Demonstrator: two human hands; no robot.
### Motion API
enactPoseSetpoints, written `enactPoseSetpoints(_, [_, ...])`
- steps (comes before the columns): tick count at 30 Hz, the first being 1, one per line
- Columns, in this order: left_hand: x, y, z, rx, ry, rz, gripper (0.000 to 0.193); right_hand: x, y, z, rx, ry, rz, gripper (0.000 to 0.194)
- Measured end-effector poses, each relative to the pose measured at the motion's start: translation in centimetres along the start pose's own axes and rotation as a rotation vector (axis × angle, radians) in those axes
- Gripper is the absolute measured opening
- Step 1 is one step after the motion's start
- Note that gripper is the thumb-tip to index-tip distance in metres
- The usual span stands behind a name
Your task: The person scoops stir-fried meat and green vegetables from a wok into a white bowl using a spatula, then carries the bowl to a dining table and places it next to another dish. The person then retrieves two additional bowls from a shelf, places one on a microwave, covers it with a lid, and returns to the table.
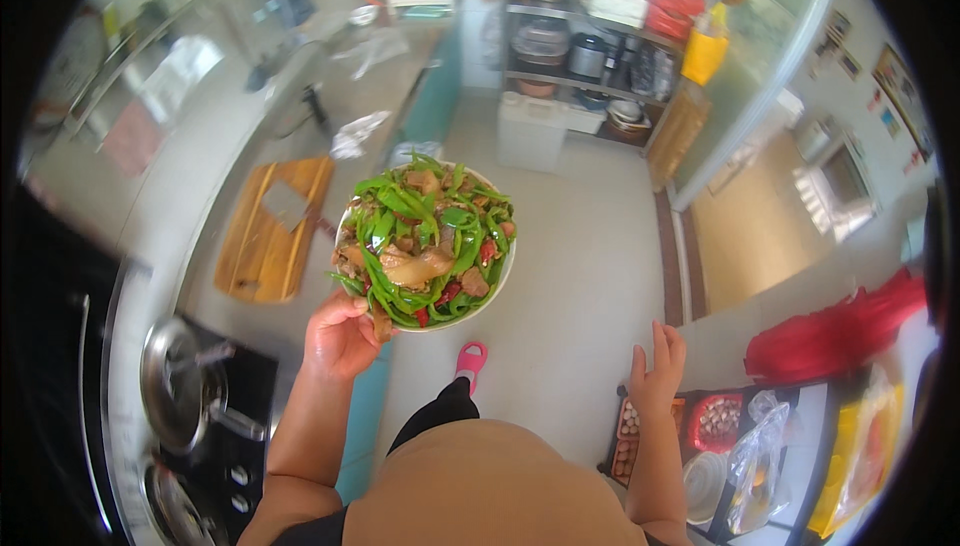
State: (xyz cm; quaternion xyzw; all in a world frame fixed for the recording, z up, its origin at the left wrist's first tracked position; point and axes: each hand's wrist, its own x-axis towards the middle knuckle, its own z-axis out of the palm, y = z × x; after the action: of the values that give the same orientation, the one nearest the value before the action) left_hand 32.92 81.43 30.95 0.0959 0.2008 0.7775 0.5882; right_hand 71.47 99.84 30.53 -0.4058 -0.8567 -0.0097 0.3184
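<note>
My left hand (pixel 342 334) grips the lower left rim of a round white plate or bowl (pixel 495 296) and holds it up over the floor beside the counter. It is heaped with cooked green pepper strips, meat slices and pieces of red chilli (pixel 420 246). My right hand (pixel 659 370) hangs at the right with its fingers apart and nothing in it, above a rack with eggs. Left of the dish, a wooden cutting board (pixel 255 261) lies on the counter. A cleaver (pixel 286 205) rests on it, its handle partly hidden by the dish.
Metal pans (pixel 172 381) stand on the black gas stove (pixel 251 396) at lower left. A rack holds eggs (pixel 627 422), a red basket of garlic (pixel 715 422) and plastic bags at lower right. Shelves with pots (pixel 587 57) and a white bin (pixel 531 130) are ahead, beside a doorway.
</note>
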Motion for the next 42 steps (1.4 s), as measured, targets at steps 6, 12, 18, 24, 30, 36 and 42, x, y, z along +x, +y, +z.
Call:
enactPoseSetpoints(6, [18.6,-1.8,7.0,0.054,-0.273,-0.221,0.058,4.0,6.5,0.1,-0.152,0.073,0.241,0.045])
enactPoseSetpoints(12, [34.8,-8.0,14.2,0.115,-0.308,-0.401,0.048,6.9,12.2,0.9,-0.205,0.125,0.454,0.044])
enactPoseSetpoints(18, [48.8,-19.3,21.1,-0.062,-0.696,-0.681,0.052,9.0,24.0,-0.4,-0.310,0.138,0.615,0.043])
enactPoseSetpoints(24, [56.6,-36.7,33.1,0.153,-0.526,-0.704,0.054,14.7,40.8,-6.2,-0.249,0.239,0.567,0.042])
enactPoseSetpoints(30, [67.1,-50.1,43.5,0.110,-0.553,-0.809,0.047,23.1,54.1,-9.0,-0.293,0.335,0.559,0.042])
enactPoseSetpoints(36, [78.8,-62.1,54.1,0.213,-0.627,-0.920,0.046,27.7,67.5,-10.1,-0.334,0.391,0.695,0.041])
enactPoseSetpoints(42, [87.5,-75.9,64.8,0.189,-0.721,-0.974,0.039,27.8,81.0,-12.3,-0.417,0.413,0.838,0.039])
